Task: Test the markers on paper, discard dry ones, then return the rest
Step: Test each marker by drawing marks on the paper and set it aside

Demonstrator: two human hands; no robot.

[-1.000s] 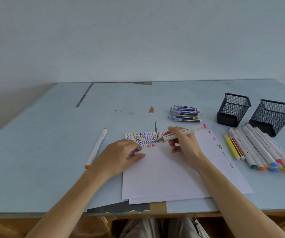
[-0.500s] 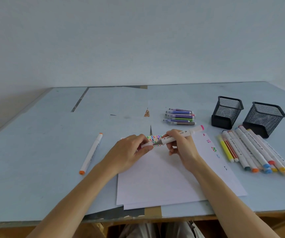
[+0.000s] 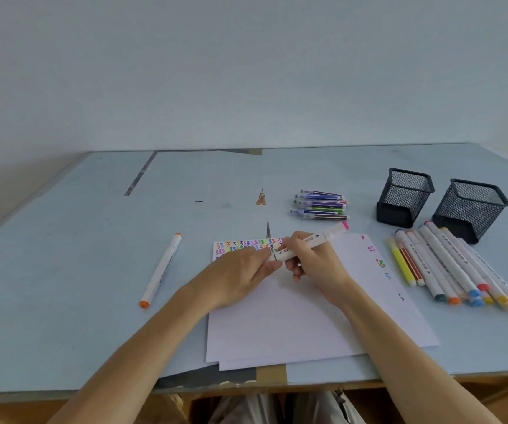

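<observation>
both hands met over the top of the paper (image 3: 292, 316). right hand (image 3: 317, 266) gripped a white pink-capped marker (image 3: 311, 241), held slanted above the scribbles (image 3: 246, 244). left hand (image 3: 240, 275) pinched its near end, fingers curled on it. orange marker (image 3: 161, 269) lay alone to the left. a row of markers (image 3: 448, 267) lay right of the paper, near two mesh cups (image 3: 439, 200). thin pens (image 3: 320, 205) sat behind.
</observation>
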